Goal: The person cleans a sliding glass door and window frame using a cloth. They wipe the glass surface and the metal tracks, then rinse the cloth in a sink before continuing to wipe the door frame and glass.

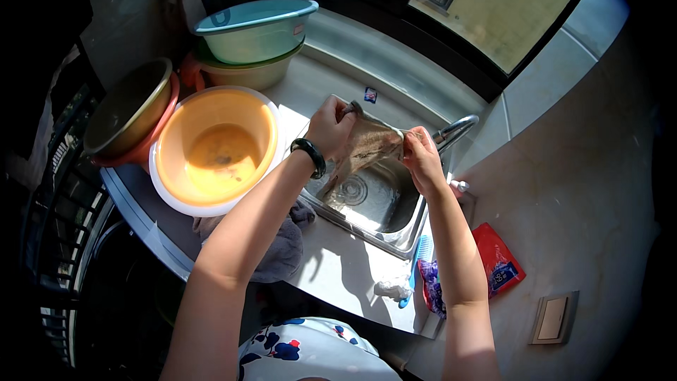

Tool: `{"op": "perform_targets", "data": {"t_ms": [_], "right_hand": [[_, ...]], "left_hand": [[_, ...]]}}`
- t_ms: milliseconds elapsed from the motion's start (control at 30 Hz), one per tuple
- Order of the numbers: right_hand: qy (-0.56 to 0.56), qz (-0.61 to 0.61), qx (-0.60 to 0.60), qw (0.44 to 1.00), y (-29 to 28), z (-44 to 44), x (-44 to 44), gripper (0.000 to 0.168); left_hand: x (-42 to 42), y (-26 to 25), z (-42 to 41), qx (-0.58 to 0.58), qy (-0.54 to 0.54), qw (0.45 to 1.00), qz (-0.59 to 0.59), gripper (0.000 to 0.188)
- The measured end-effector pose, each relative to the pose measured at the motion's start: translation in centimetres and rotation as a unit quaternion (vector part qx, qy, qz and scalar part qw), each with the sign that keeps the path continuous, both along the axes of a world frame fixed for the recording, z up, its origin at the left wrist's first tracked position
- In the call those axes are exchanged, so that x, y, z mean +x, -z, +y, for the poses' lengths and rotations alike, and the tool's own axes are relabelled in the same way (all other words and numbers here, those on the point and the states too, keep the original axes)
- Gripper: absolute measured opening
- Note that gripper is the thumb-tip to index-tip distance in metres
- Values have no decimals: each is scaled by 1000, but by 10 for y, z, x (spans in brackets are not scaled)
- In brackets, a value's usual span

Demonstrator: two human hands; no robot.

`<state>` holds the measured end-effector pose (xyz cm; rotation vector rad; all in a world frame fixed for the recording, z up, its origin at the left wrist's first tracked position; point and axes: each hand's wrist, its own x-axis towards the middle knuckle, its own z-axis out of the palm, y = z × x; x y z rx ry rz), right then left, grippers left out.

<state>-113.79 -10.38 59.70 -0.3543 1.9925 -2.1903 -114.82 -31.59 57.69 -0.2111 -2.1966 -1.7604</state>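
Note:
A thin brown wet-looking cloth [370, 143] is stretched between my two hands above the stainless steel sink [389, 196]. My left hand [330, 127], with a dark bangle on the wrist, grips one upper corner. At the other upper corner, the fingers of my right hand [422, 156] pinch the cloth near its pale edge. Its lower end hangs down into the left side of the basin, where the drain [351, 190] shows. Just beyond my right hand rises a chrome faucet [457, 126].
An orange-lined basin [225, 111] with some liquid stands left of the sink, by a grey towel [277, 254]. Behind it are stacked basins [254, 37]. A blue brush [423, 251], white crumpled material [394, 288] and a red packet [497, 259] lie on the right. A small sachet [370, 95] lies behind the sink.

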Motion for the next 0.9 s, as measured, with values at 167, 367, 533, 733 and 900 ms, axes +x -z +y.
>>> {"op": "perform_targets", "data": {"t_ms": [167,367,533,733,900], "right_hand": [[125,195,91,968,-16,-15,-8,9],[263,325,268,868,-58,-21,2,18],[286,313,402,812,-61,-16,9,13],[171,145,609,761,35,-5,-21,23],[62,-118,478,868,205,27,-71,56]], "left_hand": [[4,-12,2,-7,36,999,11,29],[27,-53,-3,-458,271,844,-69,33],[1,-15,-29,-127,345,912,-181,33],[-5,59,-21,-203,39,953,-221,47],[6,95,14,-363,90,876,-304,57]]}}
